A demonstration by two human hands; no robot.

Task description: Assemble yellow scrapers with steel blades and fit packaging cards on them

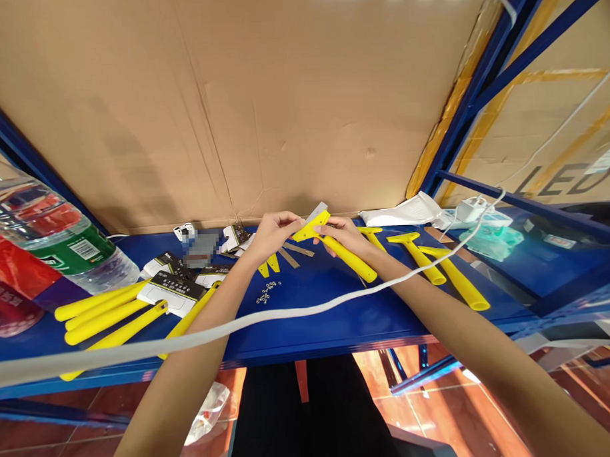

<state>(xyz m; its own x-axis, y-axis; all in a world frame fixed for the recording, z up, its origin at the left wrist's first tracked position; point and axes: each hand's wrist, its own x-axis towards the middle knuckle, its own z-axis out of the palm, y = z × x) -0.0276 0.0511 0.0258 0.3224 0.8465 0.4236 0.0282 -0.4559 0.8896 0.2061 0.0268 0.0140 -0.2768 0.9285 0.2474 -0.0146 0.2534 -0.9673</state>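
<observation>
A yellow scraper (349, 259) is held up above the blue shelf, its handle slanting down to the right. Along the upper edge of its head lies a flat metal blade (318, 212). My left hand (279, 232) is closed at the left end of the head; whether the fingertips press the blade, the head or both is hidden. With bent fingers, my right hand (347, 235) grips the scraper where head and handle meet. Below my left hand are yellow plastic plates (273, 263), loose metal strips (288, 257) and several small nuts (267, 293).
Yellow handles (108, 322) and printed cards (172, 291) lie left, beside a large water bottle (70, 237). More yellow scrapers (426, 261) lie right, near a white packet (402, 210). A white cable (288, 314) crosses in front of my forearms. Cardboard (301, 108) stands behind.
</observation>
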